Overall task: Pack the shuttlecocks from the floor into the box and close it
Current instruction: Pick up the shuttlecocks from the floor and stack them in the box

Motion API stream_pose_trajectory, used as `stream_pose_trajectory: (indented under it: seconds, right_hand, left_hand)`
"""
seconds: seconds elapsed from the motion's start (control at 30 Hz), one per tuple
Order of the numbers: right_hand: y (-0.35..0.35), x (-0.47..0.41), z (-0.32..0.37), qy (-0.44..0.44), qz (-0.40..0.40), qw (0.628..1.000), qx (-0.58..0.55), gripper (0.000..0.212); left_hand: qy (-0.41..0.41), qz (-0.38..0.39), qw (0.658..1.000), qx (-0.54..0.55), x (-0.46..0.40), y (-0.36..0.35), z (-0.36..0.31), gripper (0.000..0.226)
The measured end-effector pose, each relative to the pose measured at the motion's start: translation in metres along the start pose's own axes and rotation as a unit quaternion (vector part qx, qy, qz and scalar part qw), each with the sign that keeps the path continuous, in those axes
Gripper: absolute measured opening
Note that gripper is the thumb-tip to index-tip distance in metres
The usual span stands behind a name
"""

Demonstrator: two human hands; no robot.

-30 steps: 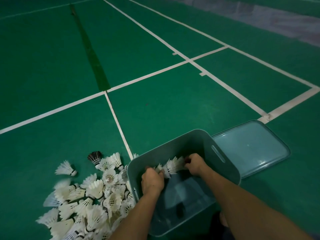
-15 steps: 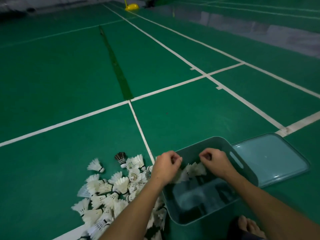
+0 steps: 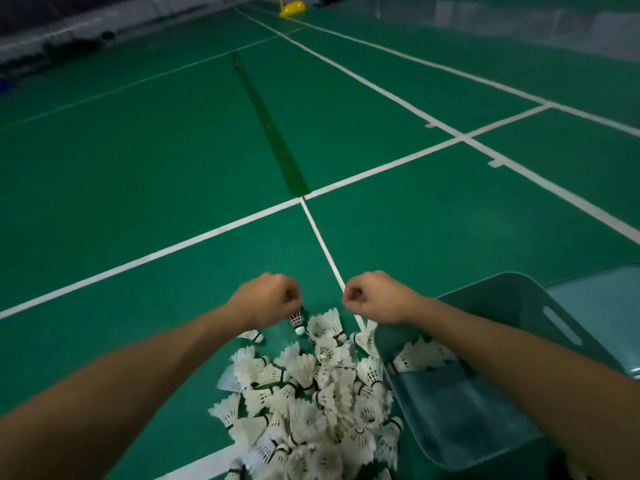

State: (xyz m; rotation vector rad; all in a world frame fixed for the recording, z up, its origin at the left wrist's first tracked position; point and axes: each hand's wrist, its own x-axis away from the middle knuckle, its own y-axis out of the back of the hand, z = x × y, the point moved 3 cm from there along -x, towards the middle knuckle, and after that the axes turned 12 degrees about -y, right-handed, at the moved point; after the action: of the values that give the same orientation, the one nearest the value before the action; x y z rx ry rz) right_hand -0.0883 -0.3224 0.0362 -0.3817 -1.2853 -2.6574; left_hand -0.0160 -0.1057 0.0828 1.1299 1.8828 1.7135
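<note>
A heap of white feather shuttlecocks (image 3: pixel 311 403) lies on the green court floor, pressed against the left wall of the grey-blue box (image 3: pixel 485 287). The box stands open with a few shuttlecocks (image 3: pixel 424 358) inside at its near left corner. My left hand (image 3: pixel 266 299) hovers curled over the far end of the heap, fingertips right at the top of a dark shuttlecock (image 3: pixel 298 320); whether it grips it is hidden. My right hand (image 3: pixel 377 296) is curled shut above the heap's far right edge, with nothing visible in it.
The box lid (image 3: pixel 599 306) lies flat on the floor just right of the box. White court lines (image 3: pixel 322 244) cross under the heap. A yellow object (image 3: pixel 292 8) stands far off at the back of the court.
Both hands have left the box and moved left and forward over the far end of the heap. The shuttlecocks they held stay in the box. The camera has swung left.
</note>
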Motion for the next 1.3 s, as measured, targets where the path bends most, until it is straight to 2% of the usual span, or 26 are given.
stream_pose_trajectory:
  seconds: [0.13,0.2,0.33,0.43,0.53,0.67,0.8,0.87,0.93,1.07,1.13,1.3]
  right_hand:
    - [-0.03,-0.043,-0.003,-0.028,0.07,0.992,0.104,0.019]
    - [-0.043,-0.062,-0.006,-0.049,0.098,0.984,0.138,0.029]
    - [-0.074,-0.098,-0.016,-0.07,0.13,0.973,0.177,0.059]
    - [-0.095,-0.118,-0.022,-0.066,0.139,0.97,0.191,0.076]
    - [-0.106,-0.13,-0.024,-0.055,0.129,0.972,0.188,0.063]
    - [-0.109,-0.141,-0.028,-0.049,0.1,0.972,0.207,0.036]
    - [-0.105,-0.138,-0.033,-0.077,0.114,0.965,0.221,0.02]
    - [-0.101,-0.137,-0.037,-0.092,0.113,0.968,0.202,0.013]
    - [-0.092,-0.134,-0.039,-0.1,0.106,0.972,0.185,0.009]
    - [-0.062,-0.12,-0.036,-0.089,0.063,0.985,0.137,0.008]
    - [-0.042,-0.108,-0.033,-0.08,0.035,0.988,0.124,0.007]
    - [0.019,-0.06,-0.02,-0.041,-0.017,0.987,0.154,0.007]
  left_hand:
    - [-0.012,0.067,0.997,-0.048,-0.01,-0.044,0.04,0.014]
    - [-0.039,0.089,0.994,-0.04,-0.023,-0.068,0.044,0.026]
    - [-0.05,0.063,0.997,0.014,-0.051,-0.12,0.047,0.045]
    - [-0.042,0.027,0.999,0.004,-0.059,-0.149,0.051,0.033]
    - [-0.025,-0.017,0.999,0.021,-0.058,-0.159,0.062,0.018]
    - [0.029,-0.033,0.996,0.075,-0.055,-0.157,0.081,0.019]
    - [0.103,-0.006,0.988,0.115,-0.062,-0.16,0.1,0.017]
    - [0.11,0.011,0.986,0.127,-0.065,-0.165,0.116,0.029]
    - [0.104,0.01,0.985,0.14,-0.071,-0.172,0.132,0.045]
    - [0.133,-0.006,0.983,0.126,-0.071,-0.16,0.121,0.024]
    - [0.131,-0.026,0.985,0.109,-0.067,-0.149,0.11,0.023]
    - [0.059,-0.04,0.996,0.054,-0.06,-0.081,0.068,0.026]
